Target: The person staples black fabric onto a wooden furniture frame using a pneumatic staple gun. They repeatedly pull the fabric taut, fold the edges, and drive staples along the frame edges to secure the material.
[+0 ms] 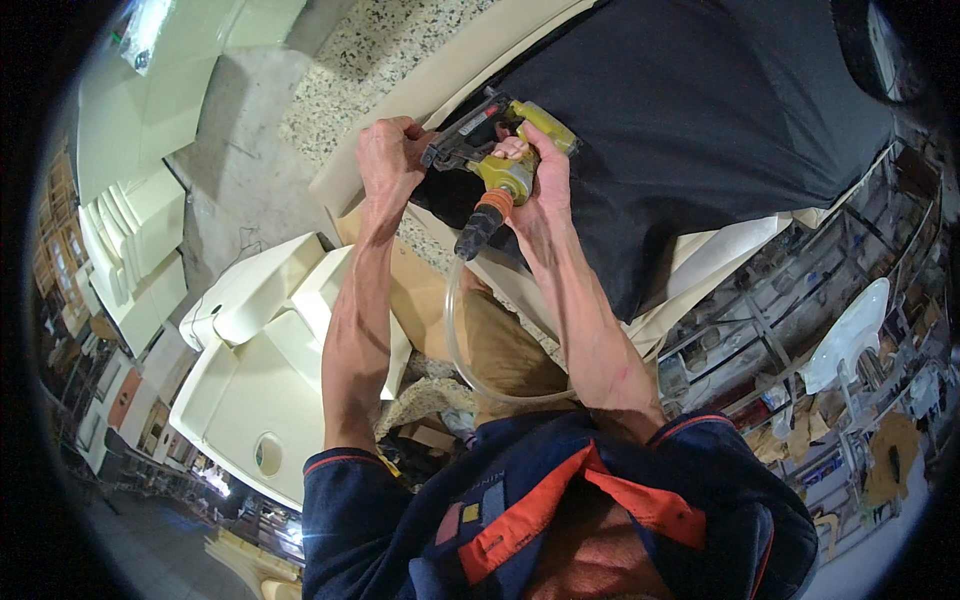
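My right hand [546, 172] is wrapped round the grip of a yellow-green pneumatic staple gun [507, 178]. Its dark nose points left, and an orange and black hose fitting with a clear air hose [451, 330] hangs from it. Close beside the nose, my left hand [390, 158] is closed, its fingers pinching the edge of the black cloth [700, 130]; the fingertips are partly hidden. That cloth lies across the underside of a large upholstered piece with a beige covering [400, 92] along its border. The staple gun rests at this border.
Cream moulded foam pieces [250, 390] lie at the lower left, and more cream foam blocks [140, 130] stand at the far left. Speckled foam [345, 85] shows beyond the border. A metal frame rack [760, 330] with a white shell [845, 335] is at right.
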### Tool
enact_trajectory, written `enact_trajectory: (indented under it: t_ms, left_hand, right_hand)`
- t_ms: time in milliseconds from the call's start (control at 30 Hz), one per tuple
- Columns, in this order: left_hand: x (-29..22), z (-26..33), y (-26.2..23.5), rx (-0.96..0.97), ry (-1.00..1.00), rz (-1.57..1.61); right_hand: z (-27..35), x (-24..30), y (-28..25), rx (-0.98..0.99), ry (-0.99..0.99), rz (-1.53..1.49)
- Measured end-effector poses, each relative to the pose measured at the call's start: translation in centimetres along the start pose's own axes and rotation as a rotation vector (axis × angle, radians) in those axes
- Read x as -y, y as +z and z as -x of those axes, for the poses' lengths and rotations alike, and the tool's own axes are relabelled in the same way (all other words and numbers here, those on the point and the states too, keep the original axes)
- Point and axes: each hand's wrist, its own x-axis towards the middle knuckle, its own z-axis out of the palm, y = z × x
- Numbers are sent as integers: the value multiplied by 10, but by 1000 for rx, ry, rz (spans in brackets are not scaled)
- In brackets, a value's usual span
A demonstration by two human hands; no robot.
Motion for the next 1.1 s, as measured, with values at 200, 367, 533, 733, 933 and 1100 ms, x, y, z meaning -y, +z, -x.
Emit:
enact_trajectory:
  t_ms: [200,367,533,733,933,1100]
  left_hand:
    - [5,-1,-4,-14,117,-62]
    - [9,2,7,-49,34,41]
    - [14,2,9,-74,-13,75]
    - [3,4,9,-36,-129,37]
    - [-18,12,5,-125,-228,112]
    - [-65,46,27,-33,-206,-23]
  right_hand:
    - [0,-14,10,-25,-30,36]
    - [0,-20,16,-63,-65,77]
    - [-8,-27,15,-79,-72,24]
    - [11,13,5,-3,-38,347]
    - [133,131,0,101,-105,775]
    - [240,209,-15,-157,-554,1183]
